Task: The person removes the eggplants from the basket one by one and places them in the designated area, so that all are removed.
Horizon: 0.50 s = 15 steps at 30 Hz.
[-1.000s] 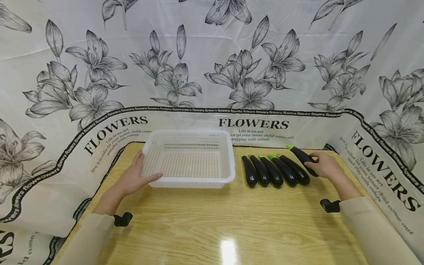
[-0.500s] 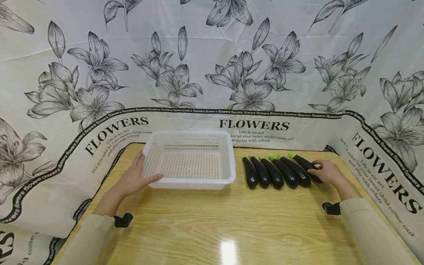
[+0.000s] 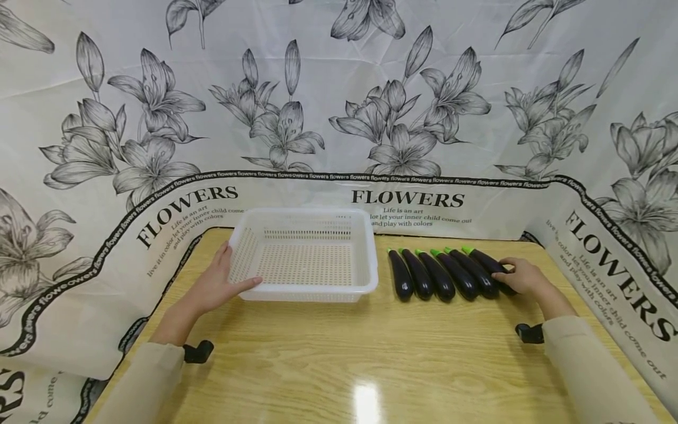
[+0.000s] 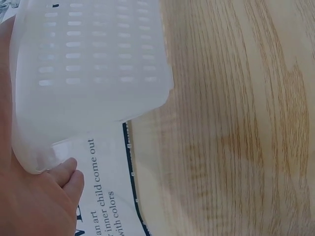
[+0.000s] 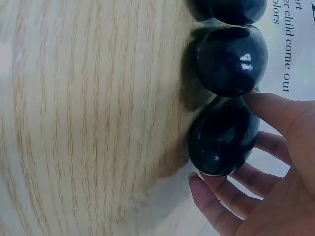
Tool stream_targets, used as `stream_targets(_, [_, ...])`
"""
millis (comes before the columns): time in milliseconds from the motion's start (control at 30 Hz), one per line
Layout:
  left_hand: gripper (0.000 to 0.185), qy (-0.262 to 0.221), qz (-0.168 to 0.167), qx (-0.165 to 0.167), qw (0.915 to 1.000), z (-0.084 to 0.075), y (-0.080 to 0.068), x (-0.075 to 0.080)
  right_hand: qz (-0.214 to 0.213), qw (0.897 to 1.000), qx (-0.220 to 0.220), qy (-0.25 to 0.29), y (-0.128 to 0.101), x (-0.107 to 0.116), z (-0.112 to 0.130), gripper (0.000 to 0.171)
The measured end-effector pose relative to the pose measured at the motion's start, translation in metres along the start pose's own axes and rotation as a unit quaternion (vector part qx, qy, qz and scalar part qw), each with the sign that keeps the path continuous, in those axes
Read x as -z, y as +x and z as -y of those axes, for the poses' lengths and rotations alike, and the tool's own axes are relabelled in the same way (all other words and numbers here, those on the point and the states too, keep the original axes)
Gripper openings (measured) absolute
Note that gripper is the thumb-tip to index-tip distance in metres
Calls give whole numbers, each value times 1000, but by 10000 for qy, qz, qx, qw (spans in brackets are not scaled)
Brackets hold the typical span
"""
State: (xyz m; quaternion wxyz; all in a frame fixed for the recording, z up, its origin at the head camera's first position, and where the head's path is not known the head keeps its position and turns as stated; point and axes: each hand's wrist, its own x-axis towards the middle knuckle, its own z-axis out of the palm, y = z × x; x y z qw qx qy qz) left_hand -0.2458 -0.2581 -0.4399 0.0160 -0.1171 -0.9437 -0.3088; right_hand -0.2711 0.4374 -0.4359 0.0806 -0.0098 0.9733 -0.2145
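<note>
Your right hand [image 3: 521,277] is still curling round the sixth eggplant [image 3: 484,262], now lowered onto the table [image 3: 339,359] at the right end of the row near the far right corner. Your left hand [image 3: 217,285], fingers relaxed, is steadying the white basket [image 3: 304,253] at its near left corner.

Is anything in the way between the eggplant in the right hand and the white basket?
Yes. The right hand grips the rightmost eggplant; five other eggplants lie side by side between it and the basket. Above them, nothing visible blocks the way.
</note>
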Motion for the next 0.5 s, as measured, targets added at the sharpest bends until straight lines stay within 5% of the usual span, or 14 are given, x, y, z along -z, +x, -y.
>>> stream_targets(500, [107,-172,87,-148,9997,-2,-7,7,-539,9980,201,-260,-18,11,5,63])
